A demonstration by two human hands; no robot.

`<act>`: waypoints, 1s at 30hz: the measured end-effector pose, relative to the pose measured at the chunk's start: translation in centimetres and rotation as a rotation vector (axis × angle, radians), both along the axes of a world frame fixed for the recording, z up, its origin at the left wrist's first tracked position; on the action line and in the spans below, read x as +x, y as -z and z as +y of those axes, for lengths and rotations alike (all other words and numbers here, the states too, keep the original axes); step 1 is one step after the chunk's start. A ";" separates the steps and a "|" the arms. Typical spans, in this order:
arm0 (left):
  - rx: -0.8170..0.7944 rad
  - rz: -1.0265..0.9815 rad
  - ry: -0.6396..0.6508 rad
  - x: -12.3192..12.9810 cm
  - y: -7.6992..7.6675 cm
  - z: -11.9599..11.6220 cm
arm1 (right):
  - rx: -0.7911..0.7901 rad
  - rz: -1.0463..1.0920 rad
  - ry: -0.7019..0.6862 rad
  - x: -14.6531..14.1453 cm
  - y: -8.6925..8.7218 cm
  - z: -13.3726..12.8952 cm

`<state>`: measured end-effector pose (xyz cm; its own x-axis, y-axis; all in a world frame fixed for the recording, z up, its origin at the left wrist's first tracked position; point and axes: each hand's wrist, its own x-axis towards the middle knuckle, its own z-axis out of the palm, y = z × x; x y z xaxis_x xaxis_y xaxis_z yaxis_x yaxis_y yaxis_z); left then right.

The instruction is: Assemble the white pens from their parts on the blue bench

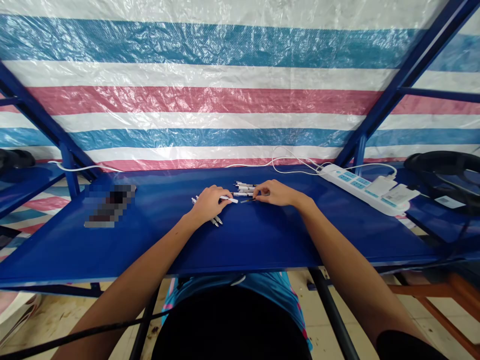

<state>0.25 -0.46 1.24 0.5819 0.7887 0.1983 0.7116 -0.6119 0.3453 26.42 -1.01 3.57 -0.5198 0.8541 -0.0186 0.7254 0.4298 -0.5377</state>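
My left hand (207, 204) is closed around a white pen barrel (229, 199), its end pointing to the right. Pinched in the fingers of my right hand (274, 193) is a thin dark pen refill (247, 201), its tip pointing left toward the barrel, with a small gap between them. Several white pens (217, 220) lie on the desk partly under my left hand. More white and black pens (244, 189) rest in a loose bunch just behind and between both hands; my right fingers hide some of their ends.
On the blue desk (157, 245), a blurred-out phone-like object (110, 206) lies at left. A white power strip (363, 189) with plugged-in chargers and a white cable (285, 159) is at right. Blue metal posts (397, 90) and a striped plastic sheet (210, 100) stand behind.
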 end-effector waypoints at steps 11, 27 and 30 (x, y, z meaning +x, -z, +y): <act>0.059 0.035 0.012 -0.1 0.1 0.1 | -0.025 -0.042 0.027 -0.2 -0.3 -0.2; 0.095 0.035 0.023 -0.2 0.1 0.1 | -0.001 -0.037 0.009 -0.1 -0.2 -0.1; 0.099 0.029 0.034 -0.3 0.1 0.1 | -0.001 -0.051 0.015 0.0 -0.4 -0.2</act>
<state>-0.01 -0.32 1.12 0.6147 0.7457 0.2569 0.6986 -0.6660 0.2617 26.38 -1.24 3.96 -0.5052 0.8618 -0.0450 0.7582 0.4183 -0.5002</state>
